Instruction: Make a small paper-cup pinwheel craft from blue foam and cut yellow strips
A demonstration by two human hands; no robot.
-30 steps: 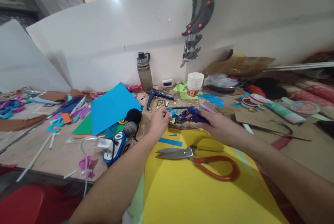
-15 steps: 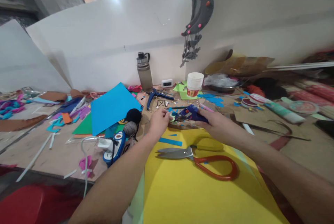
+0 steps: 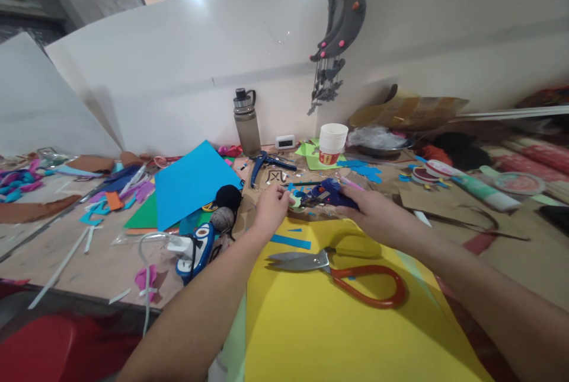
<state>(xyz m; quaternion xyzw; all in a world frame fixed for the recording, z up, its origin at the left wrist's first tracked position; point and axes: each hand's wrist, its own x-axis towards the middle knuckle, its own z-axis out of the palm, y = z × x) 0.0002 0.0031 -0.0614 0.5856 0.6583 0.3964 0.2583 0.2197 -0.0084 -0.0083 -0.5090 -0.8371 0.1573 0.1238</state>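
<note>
My right hand [image 3: 371, 215] is wrapped round a dark blue glue gun [image 3: 328, 193], its nozzle pointing left. My left hand [image 3: 270, 209] pinches a small pale green paper piece [image 3: 294, 200] right at the nozzle's tip. Both hands hover over a brown cardboard sheet [image 3: 271, 183] strewn with blue scraps. Just nearer to me lies a yellow paper sheet [image 3: 320, 322] with red-handled scissors [image 3: 342, 275] resting on it.
A blue paper sheet [image 3: 189, 183], black and grey yarn balls [image 3: 226, 207], a second blue glue gun [image 3: 195, 251] with white cable, blue pliers [image 3: 267, 164], a grey bottle [image 3: 246, 122], stacked paper cups [image 3: 332, 143] and tape rolls [image 3: 427, 171] crowd the table. White partition boards stand behind.
The glue gun's nozzle has moved left to meet the small piece in my left hand. The left hand has barely moved.
</note>
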